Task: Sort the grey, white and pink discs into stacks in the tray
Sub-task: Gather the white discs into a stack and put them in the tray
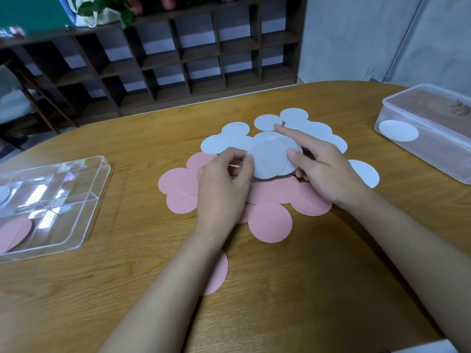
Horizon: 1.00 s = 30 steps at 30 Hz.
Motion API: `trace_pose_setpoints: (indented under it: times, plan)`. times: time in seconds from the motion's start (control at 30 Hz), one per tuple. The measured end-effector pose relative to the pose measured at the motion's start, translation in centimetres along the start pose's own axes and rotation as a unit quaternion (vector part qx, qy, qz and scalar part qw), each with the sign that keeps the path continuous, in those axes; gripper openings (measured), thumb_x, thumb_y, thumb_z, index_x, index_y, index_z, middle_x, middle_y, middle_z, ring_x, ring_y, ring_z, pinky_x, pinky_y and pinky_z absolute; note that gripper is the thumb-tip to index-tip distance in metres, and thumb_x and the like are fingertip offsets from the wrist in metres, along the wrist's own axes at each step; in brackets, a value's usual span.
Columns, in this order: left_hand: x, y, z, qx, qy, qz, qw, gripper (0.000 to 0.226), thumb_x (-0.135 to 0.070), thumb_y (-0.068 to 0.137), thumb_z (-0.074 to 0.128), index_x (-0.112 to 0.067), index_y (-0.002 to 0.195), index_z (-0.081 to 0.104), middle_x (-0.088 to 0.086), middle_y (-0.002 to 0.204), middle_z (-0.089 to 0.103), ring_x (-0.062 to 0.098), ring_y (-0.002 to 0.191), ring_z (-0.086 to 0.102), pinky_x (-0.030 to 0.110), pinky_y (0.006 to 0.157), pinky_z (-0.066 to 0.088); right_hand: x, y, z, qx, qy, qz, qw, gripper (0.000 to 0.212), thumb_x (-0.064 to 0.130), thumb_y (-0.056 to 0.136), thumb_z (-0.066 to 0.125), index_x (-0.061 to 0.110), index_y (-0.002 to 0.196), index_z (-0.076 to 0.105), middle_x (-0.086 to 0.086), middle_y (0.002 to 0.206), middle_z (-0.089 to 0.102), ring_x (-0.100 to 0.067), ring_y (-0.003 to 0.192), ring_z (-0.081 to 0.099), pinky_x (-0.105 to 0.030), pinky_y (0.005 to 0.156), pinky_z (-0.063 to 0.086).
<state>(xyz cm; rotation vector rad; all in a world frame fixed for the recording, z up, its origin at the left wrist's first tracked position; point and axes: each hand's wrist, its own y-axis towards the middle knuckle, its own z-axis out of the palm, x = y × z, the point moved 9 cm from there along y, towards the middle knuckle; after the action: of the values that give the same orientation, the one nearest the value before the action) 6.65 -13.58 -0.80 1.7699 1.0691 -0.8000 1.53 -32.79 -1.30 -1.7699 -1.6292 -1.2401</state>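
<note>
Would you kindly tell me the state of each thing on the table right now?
Grey discs, two, overlapped, held between both hands.
Left hand, pinching their left edge.
Right hand, pinching their right edge, forefinger straight.
Pink discs, loose, overlapping on the table.
White discs, loose, overlapping.
Tray, open, some pink ones in its near compartment.

Two round grey discs [270, 156], one partly on top of the other, are pinched at their edges by the left hand [224, 179] and the right hand [323, 169]. Pale discs [235, 129] lie flat behind them, overlapping. Pink discs [270, 221] lie flat in front, overlapping too. The clear tray [84, 207] sits well apart on the left, with a small pink stack [15, 233] in its near part.
</note>
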Motion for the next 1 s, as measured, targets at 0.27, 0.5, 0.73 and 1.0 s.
trace_pose_setpoints:
  times: [0.27, 0.5, 0.73, 1.0]
  plan:
    - [0.5, -0.2, 0.0, -0.015, -0.017, -0.025, 0.999, 0.01, -0.023, 0.098, 0.069, -0.017, 0.091, 0.073, -0.012, 0.085, 0.077, 0.004, 0.077, 0.075, 0.04, 0.079, 0.062, 0.4, -0.3, 1.4, 0.035, 0.015, -0.013, 0.999, 0.048, 0.021, 0.111, 0.038, 0.048, 0.15, 0.046, -0.002, 0.09, 0.062, -0.02, 0.087, 0.061, -0.041, 0.09, 0.053]
    - [1.0, 0.0, 0.1, -0.016, -0.017, -0.026, 0.999, 0.01, -0.025, 0.098, 0.07, -0.017, 0.092, 0.072, -0.013, 0.087, 0.077, 0.005, 0.077, 0.075, 0.039, 0.078, 0.062, 1.3, -0.5, 2.1, 0.03, -0.102, -0.05, 0.993, 0.052, 0.029, 0.108, 0.05, 0.032, 0.158, 0.038, 0.015, 0.149, 0.053, -0.005, 0.134, 0.049, -0.026, 0.108, 0.042]
    - [1.0, 0.9, 1.6, 0.1, 0.177, 0.081, 0.976, 0.053, -0.039, 0.1, 0.064, -0.023, 0.149, 0.052, -0.007, 0.152, 0.055, 0.013, 0.142, 0.046, 0.033, 0.116, 0.04, 0.1, -0.1, -0.1, -0.039, -0.088, -0.008, 0.995, 0.046, 0.024, 0.107, 0.049, 0.034, 0.152, 0.045, 0.013, 0.099, 0.062, -0.003, 0.09, 0.053, -0.02, 0.077, 0.038]
    - [3.1, 1.0, 3.4, 0.208, 0.3, 0.085, 0.927, 0.068, -0.061, 0.103, 0.041, -0.029, 0.162, 0.029, -0.008, 0.168, 0.033, 0.015, 0.155, 0.026, 0.04, 0.121, 0.024, -0.5, 0.1, -1.9, -0.096, -0.084, 0.01, 0.992, 0.042, 0.022, 0.106, 0.051, 0.031, 0.147, 0.051, -0.006, 0.083, 0.059, -0.004, 0.076, 0.051, -0.01, 0.065, 0.038]
